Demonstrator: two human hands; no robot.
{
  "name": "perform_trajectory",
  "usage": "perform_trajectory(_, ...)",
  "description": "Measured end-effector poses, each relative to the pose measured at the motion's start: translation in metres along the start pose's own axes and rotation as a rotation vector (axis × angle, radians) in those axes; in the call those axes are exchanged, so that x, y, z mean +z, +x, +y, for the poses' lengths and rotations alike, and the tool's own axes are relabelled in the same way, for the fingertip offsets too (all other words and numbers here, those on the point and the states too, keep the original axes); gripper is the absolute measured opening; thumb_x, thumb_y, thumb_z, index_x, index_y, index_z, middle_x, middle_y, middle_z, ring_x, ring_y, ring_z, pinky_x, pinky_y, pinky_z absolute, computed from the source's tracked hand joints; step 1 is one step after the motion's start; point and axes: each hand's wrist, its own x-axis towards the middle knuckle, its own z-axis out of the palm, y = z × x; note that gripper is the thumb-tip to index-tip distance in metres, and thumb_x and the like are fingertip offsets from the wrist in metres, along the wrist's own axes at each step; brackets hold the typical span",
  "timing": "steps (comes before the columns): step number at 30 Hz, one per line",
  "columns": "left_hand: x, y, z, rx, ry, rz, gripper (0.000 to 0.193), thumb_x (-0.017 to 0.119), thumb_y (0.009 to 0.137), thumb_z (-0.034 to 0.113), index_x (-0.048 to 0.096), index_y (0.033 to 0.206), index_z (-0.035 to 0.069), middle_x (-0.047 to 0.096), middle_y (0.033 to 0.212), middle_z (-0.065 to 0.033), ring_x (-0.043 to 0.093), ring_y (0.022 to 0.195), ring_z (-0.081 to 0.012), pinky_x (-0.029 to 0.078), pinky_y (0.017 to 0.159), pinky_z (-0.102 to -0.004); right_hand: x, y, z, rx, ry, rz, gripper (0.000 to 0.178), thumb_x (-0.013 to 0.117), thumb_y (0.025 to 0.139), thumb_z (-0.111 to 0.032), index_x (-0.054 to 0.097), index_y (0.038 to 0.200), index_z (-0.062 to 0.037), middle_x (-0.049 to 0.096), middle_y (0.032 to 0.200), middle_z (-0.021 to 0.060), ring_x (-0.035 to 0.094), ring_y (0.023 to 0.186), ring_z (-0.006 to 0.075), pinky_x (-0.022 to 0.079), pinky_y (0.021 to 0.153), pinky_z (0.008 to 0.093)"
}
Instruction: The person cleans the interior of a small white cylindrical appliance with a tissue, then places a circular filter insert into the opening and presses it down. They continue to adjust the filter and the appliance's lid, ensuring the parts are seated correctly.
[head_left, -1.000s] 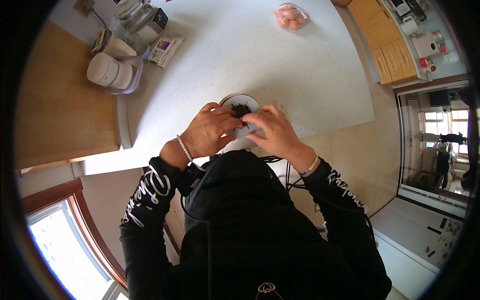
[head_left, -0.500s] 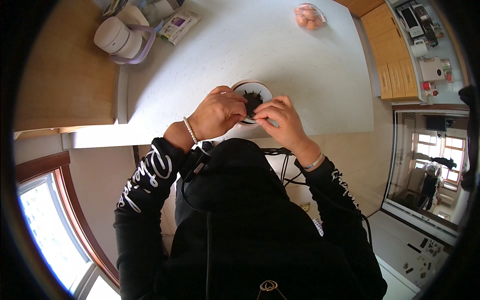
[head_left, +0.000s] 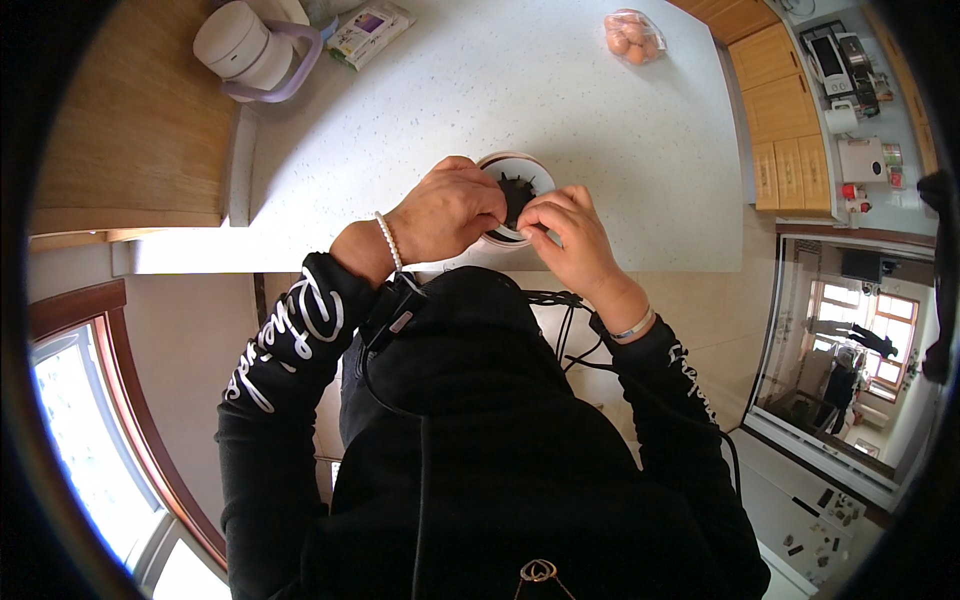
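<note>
Close to the near edge of the counter stands a round white bowl [head_left: 541, 176] with a pinkish outer rim. In it is a dark, spiky piece [head_left: 517, 190] that looks like a sea cucumber. From the left, my left hand [head_left: 455, 212] reaches over the rim with its fingers closed on the dark piece. Opposite it, my right hand [head_left: 568, 232] pinches with thumb and forefinger at the piece's right side. My fingers hide part of the bowl and the lower part of the piece.
A bag of eggs [head_left: 633, 38] lies at the far right of the white counter [head_left: 420, 110]. At the far left are a white kettle-like jug [head_left: 245, 50] with a lilac handle and a flat printed packet [head_left: 368, 34]. Black cables [head_left: 568, 335] hang below the counter edge.
The view has shifted slightly. Both hands stay at the bowl on the dark piece, with the right fingertips a little more closed together.
</note>
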Motion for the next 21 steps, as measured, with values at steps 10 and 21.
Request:
perform_trajectory(10,0.0015,-0.0004,-0.0036,0.002,0.001,-0.007,0.009,0.07,0.079,0.003,0.068,0.085,0.009,0.069,0.097,-0.0067,0.063,0.101,-0.0239,0.039,0.103,-0.0395,-0.0025,0.0054,-0.0032,0.014,-0.05,-0.042,0.002,0.064,0.085,-0.009,0.063,0.085,-0.0107,0.064,0.09,0.0011,0.05,0.094,0.0269,0.044,0.086,0.0364)
perform_trajectory(21,0.0016,0.0002,-0.0041,-0.009,-0.008,0.005,0.009,0.068,0.08,0.002,0.067,0.086,0.008,0.067,0.09,-0.0062,0.063,0.096,-0.0245,0.04,0.099,-0.0388,-0.0039,0.0064,-0.0022,0.041,-0.024,-0.081,0.003,0.062,0.088,-0.008,0.062,0.09,-0.0083,0.062,0.092,0.0033,0.049,0.095,0.0263,0.042,0.087,0.0357)
